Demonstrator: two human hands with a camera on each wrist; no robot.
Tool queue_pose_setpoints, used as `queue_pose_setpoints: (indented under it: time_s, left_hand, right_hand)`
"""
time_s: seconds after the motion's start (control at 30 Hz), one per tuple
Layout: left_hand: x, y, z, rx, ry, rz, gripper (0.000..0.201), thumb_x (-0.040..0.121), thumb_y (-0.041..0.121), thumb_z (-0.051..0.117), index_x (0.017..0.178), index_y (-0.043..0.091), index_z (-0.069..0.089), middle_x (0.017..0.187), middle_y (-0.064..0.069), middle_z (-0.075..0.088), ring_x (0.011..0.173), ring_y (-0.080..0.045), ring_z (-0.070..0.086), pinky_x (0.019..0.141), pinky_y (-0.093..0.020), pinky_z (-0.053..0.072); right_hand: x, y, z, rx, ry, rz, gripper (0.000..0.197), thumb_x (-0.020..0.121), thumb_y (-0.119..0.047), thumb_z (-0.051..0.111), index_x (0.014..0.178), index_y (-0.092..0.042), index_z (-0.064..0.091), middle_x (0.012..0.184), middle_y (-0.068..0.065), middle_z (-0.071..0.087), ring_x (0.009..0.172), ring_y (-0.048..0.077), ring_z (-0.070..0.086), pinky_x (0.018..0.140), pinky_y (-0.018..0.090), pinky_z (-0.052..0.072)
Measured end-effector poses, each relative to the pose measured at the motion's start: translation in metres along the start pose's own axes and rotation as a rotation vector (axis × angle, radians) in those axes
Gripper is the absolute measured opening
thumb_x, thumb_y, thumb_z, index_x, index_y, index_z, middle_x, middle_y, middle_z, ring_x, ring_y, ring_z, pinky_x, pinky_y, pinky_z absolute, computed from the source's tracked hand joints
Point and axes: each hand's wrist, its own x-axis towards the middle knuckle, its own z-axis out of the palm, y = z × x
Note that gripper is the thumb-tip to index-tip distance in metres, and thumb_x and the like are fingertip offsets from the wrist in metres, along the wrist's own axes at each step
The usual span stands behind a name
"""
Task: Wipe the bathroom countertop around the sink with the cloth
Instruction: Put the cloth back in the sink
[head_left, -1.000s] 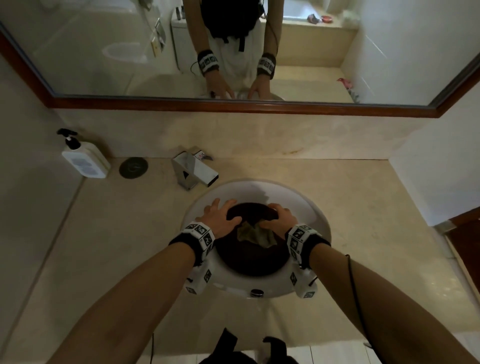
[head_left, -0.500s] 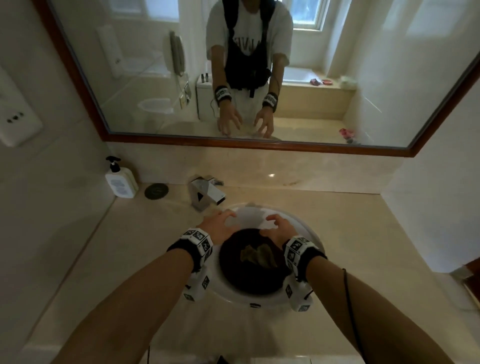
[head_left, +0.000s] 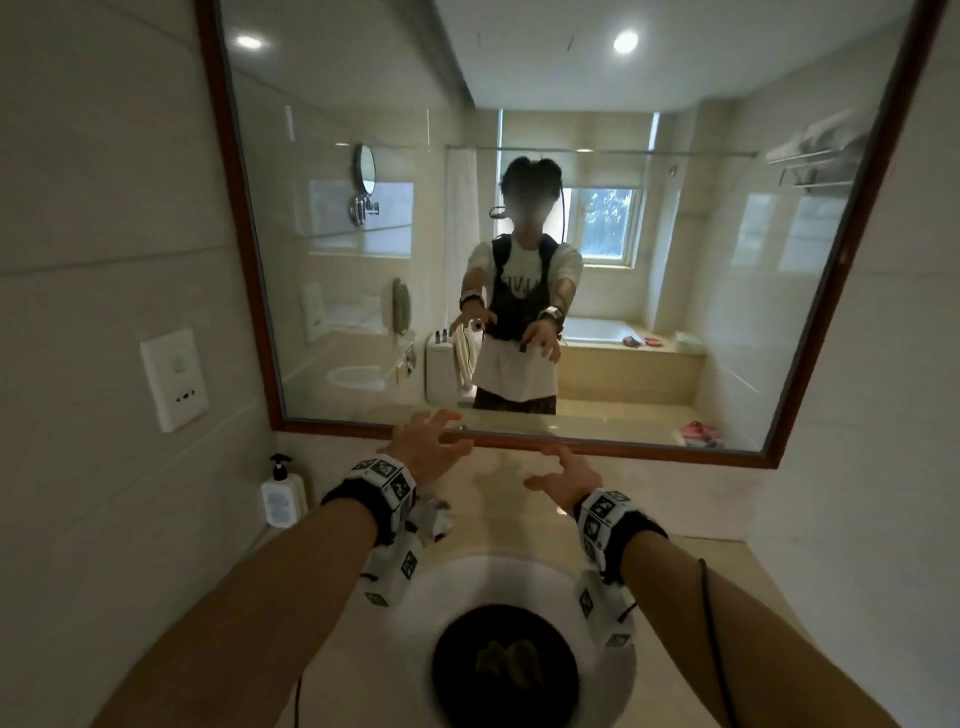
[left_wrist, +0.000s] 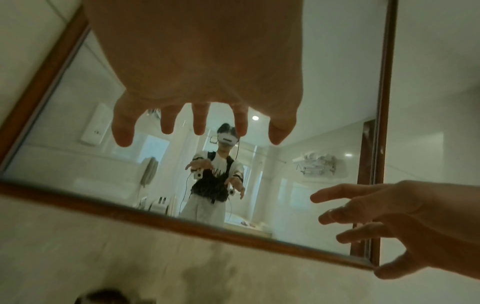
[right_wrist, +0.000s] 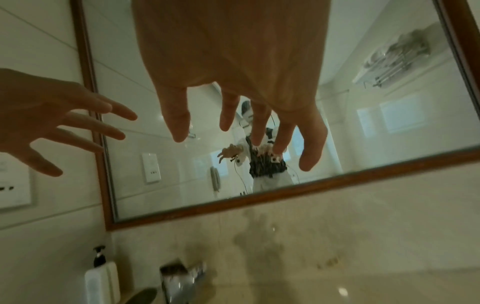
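A crumpled olive cloth (head_left: 511, 662) lies in the dark bowl of the white round sink (head_left: 467, 571), set in the beige countertop (head_left: 358, 670). Neither hand touches it. My left hand (head_left: 423, 444) is raised above the sink in front of the mirror's lower edge, fingers spread and holding nothing. My right hand (head_left: 563, 473) hovers beside it, a little lower, also spread and holding nothing. The left wrist view shows the left hand (left_wrist: 202, 123) with straight fingers and the right hand (left_wrist: 389, 222) beside it. In the right wrist view the right hand (right_wrist: 233, 123) and left hand (right_wrist: 52, 123) are spread before the mirror.
A wood-framed mirror (head_left: 623, 260) covers the back wall and reflects the person. A white soap dispenser (head_left: 283, 499) stands at the back left of the counter. The chrome faucet (right_wrist: 182, 279) sits behind the sink. A white socket plate (head_left: 174, 379) is on the left wall.
Both hands have let go of the cloth in the sink and risen toward the mirror with fingers spread. The head view has tilted up.
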Motion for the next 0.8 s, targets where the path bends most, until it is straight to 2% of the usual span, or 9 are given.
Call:
queue_pose_setpoints:
  time_s: [0.1,0.17,0.27,0.3,0.37,0.43,0.53,0.63,0.8]
  left_hand:
    - [0.001,0.024,-0.040,0.051,0.073,0.054,0.057,0.080,0.065,0.050,0.132,0.044,0.042,0.146,-0.004,0.037,0.132,-0.033,0.035,0.106,-0.052,0.034]
    - [0.007,0.038,-0.067,0.051,0.145,0.081,0.053,0.084,0.061,0.052,0.133,0.042,0.044,0.147,-0.005,0.037,0.132,-0.034,0.036,0.107,-0.052,0.032]
    - [0.015,0.056,-0.107,0.014,0.207,0.129,0.056,0.075,0.072,0.048,0.127,0.051,0.042,0.149,-0.002,0.037,0.130,-0.035,0.041,0.107,-0.056,0.032]
    - [0.016,0.062,-0.120,0.027,0.208,0.139,0.059,0.073,0.075,0.045,0.128,0.054,0.040,0.149,0.000,0.036,0.133,-0.034,0.038,0.108,-0.058,0.031]
    - [0.023,0.068,-0.142,0.067,0.216,0.174,0.068,0.069,0.081,0.039,0.132,0.055,0.036,0.152,0.001,0.034,0.140,-0.033,0.028,0.111,-0.058,0.026]
    - [0.024,0.077,-0.165,0.084,0.243,0.187,0.077,0.064,0.084,0.034,0.135,0.053,0.034,0.149,-0.002,0.039,0.137,-0.033,0.033,0.111,-0.056,0.027]
    - [0.027,0.085,-0.194,0.064,0.331,0.202,0.073,0.070,0.080,0.037,0.138,0.052,0.034,0.151,-0.003,0.036,0.137,-0.034,0.033,0.111,-0.056,0.027]
    - [0.022,0.090,-0.214,0.054,0.409,0.213,0.067,0.075,0.077,0.040,0.137,0.053,0.033,0.154,-0.003,0.032,0.140,-0.033,0.029,0.111,-0.056,0.026]
    - [0.017,0.086,-0.215,0.050,0.425,0.204,0.064,0.082,0.072,0.044,0.140,0.053,0.024,0.160,-0.004,0.016,0.145,-0.035,0.014,0.114,-0.057,0.019]
  right_hand:
    - [-0.004,-0.034,-0.040,0.006,0.068,-0.085,0.064,0.075,-0.042,0.072,0.133,-0.032,0.046,0.135,0.008,0.050,0.121,0.033,0.049,0.102,0.039,0.042]
    - [-0.006,-0.056,-0.067,0.050,0.114,-0.125,0.063,0.078,-0.037,0.072,0.134,-0.031,0.045,0.135,0.009,0.049,0.121,0.032,0.048,0.101,0.038,0.042]
    - [-0.008,-0.089,-0.105,0.083,0.175,-0.200,0.063,0.078,-0.035,0.072,0.135,-0.028,0.044,0.133,0.009,0.052,0.118,0.031,0.051,0.101,0.043,0.043]
    - [-0.010,-0.099,-0.117,0.089,0.197,-0.221,0.063,0.080,-0.033,0.072,0.136,-0.026,0.044,0.133,0.009,0.052,0.118,0.031,0.051,0.101,0.043,0.042]
    - [-0.011,-0.117,-0.137,0.105,0.229,-0.256,0.065,0.081,-0.032,0.071,0.138,-0.024,0.042,0.135,0.011,0.050,0.121,0.032,0.050,0.104,0.045,0.040]
    - [-0.012,-0.130,-0.155,0.117,0.251,-0.278,0.070,0.079,-0.035,0.072,0.140,-0.027,0.040,0.139,0.012,0.048,0.123,0.033,0.048,0.106,0.047,0.039]
    - [-0.014,-0.143,-0.178,0.137,0.284,-0.297,0.070,0.082,-0.032,0.070,0.143,-0.030,0.036,0.141,0.012,0.046,0.124,0.033,0.048,0.102,0.037,0.040]
    - [-0.021,-0.149,-0.192,0.182,0.300,-0.355,0.066,0.087,-0.023,0.067,0.144,-0.030,0.035,0.142,0.011,0.045,0.123,0.031,0.048,0.092,0.034,0.038]
    - [-0.030,-0.148,-0.194,0.261,0.290,-0.355,0.066,0.086,-0.023,0.068,0.144,-0.022,0.036,0.145,0.011,0.042,0.127,0.030,0.045,0.097,0.035,0.036]
